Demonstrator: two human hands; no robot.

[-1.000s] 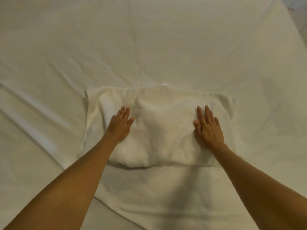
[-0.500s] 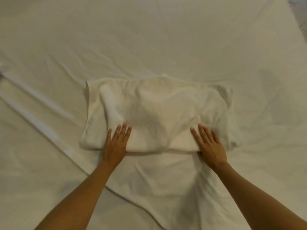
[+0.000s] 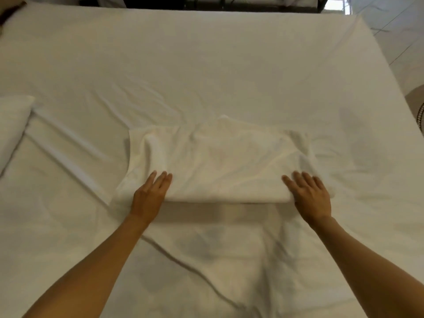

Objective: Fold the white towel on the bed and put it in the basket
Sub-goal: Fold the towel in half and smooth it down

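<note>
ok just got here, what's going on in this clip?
A person is folding a white towel on a bed. The towel lies in a rough, wrinkled rectangle, already folded over at least once. Both hands lie flat with straight fingers on its near edge: the left hand near the left end, the right hand near the right end. Neither hand grips the fabric. A pillow lies at the left edge of the frame. No basket is in view, so that step is not yet done.

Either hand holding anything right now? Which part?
Nothing is gripped. The left hand and right hand lie flat with straight fingers on the near folded edge of the white towel, one toward each end.
</note>
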